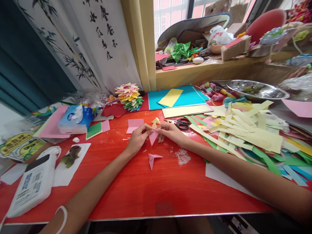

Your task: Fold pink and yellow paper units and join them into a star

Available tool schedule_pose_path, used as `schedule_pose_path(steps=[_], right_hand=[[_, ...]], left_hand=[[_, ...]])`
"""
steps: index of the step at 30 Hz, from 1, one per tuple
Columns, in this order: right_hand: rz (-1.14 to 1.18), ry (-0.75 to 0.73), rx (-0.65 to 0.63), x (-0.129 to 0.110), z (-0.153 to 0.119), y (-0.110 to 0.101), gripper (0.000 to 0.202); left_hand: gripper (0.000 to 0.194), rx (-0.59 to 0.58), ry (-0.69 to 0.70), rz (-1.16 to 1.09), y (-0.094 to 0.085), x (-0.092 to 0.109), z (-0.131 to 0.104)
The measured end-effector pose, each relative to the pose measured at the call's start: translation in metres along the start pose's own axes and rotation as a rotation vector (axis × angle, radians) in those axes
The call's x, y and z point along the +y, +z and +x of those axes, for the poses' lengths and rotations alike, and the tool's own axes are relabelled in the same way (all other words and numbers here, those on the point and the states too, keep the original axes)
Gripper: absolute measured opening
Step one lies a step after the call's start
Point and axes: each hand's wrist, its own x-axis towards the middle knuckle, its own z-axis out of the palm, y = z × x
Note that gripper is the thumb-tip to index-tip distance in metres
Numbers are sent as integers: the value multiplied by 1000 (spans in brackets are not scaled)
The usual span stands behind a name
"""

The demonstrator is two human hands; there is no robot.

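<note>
In the head view, the left hand and right hand both grasp the pink paper, fingertips pinching its upper corners, point down. It looks mid-fold; a neat crease would call for matched edges and a light, even pinch from both sides. Nearer the body than the fingers lies a folded piece; beyond them, yellow bits; beyond the right fingers, scissors.

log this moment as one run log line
left hand: pinching pink paper | right hand: pinching same paper | folded pink piece: on table | scissors: on table, untouched
</note>
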Motion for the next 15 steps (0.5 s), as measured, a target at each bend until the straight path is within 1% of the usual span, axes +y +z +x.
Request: schedule_pose_path(steps=[4,7,9,15], right_hand=[[-46,3,-4,-1,-1,0,26],[-7,40,45,-3,-1,0,24],[-2,54,50,-3,-1,1,22],[-126,-7,21,-1,-2,0,21]], left_hand=[[17,-3,27,54,0,2,0],[19,-11,-14,37,0,1,0],[19,-24,-28,32,0,1,0],[15,-18,29,79,0,0,1]])
